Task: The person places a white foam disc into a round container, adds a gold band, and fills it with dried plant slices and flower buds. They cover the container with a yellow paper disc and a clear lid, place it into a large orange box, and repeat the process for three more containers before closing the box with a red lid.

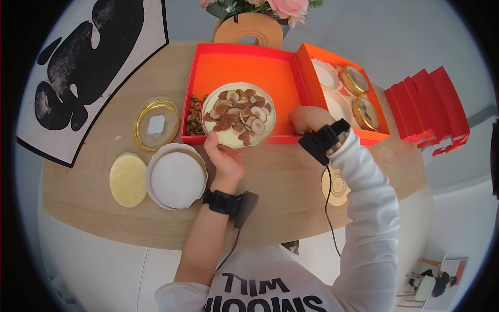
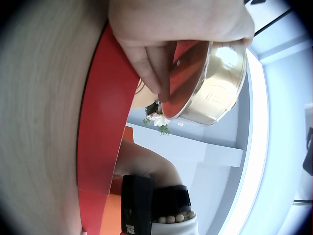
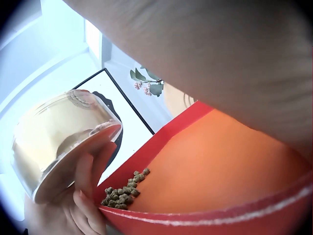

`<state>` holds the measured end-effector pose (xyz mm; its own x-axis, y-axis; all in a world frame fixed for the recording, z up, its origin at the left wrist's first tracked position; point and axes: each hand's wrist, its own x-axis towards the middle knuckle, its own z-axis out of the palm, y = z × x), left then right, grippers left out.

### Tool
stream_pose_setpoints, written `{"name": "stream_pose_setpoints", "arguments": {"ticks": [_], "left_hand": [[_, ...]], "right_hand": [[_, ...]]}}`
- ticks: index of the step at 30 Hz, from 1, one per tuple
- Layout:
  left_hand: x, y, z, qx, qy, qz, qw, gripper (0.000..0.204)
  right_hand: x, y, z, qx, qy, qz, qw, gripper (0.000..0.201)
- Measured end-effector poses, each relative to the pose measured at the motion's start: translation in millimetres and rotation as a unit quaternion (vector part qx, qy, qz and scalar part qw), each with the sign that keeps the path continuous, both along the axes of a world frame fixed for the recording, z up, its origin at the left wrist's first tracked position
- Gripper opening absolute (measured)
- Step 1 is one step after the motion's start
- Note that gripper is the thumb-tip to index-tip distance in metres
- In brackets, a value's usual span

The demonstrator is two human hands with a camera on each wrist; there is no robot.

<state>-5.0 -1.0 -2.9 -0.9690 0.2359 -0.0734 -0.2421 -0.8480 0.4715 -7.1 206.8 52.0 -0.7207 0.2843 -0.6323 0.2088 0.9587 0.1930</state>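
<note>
My left hand [image 1: 226, 162] holds a round, clear-walled tub [image 1: 239, 115] of brown and pale dried slices, tilted over the front left of the red-and-orange box [image 1: 244, 65]. In the left wrist view its fingers [image 2: 151, 73] curl beneath the tub's reddish base, and gold sheen shows on the wall. Small brown knobbly pieces [image 3: 120, 195] lie in the box's left corner, partly behind the tub in the head view. My right hand [image 1: 310, 119] is over the box's front right, beside the divider. Its fingertips are hidden, so I cannot tell whether it holds anything.
The box's right section [image 1: 382, 117] holds two gold-rimmed tubs [image 1: 355, 80] beside pale round recesses. Left on the table are a gold-rimmed clear lid [image 1: 138, 127], a yellow disc [image 1: 128, 179] and a white round container [image 1: 150, 179]. Red folded boxes [image 1: 426, 104] stand right; a wooden coaster [image 1: 335, 190] lies nearer.
</note>
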Motion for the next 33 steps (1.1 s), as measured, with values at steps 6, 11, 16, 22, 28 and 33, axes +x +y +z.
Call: {"name": "stream_pose_setpoints", "arguments": {"ticks": [6, 11, 16, 22, 28, 33], "left_hand": [[1, -1, 3, -0.005, 0.0, 0.0, 1.0, 0.06], [2, -1, 6, -0.012, 0.008, -0.001, 1.0, 0.061], [1, -1, 7, -0.015, 0.01, -0.005, 1.0, 0.063], [2, -1, 6, -0.02, 0.006, 0.002, 1.0, 0.063], [2, -1, 5, -0.015, 0.008, 0.0, 1.0, 0.063], [1, 0, 3, -0.01, 0.006, 0.001, 1.0, 0.062]], "right_hand": [[13, 3, 47, -0.163, 0.207, 0.059, 0.963, 0.016], [13, -29, 88, -0.414, 0.359, -0.01, 0.836, 0.012], [16, -77, 97, -0.41, 0.376, 0.134, 0.82, 0.012], [12, -50, 86, -0.302, 0.467, 0.004, 0.831, 0.015], [22, -25, 32, 0.044, 0.118, -0.001, 0.992, 0.025], [4, -32, 27, 0.094, -0.031, 0.016, 0.995, 0.019]]}}
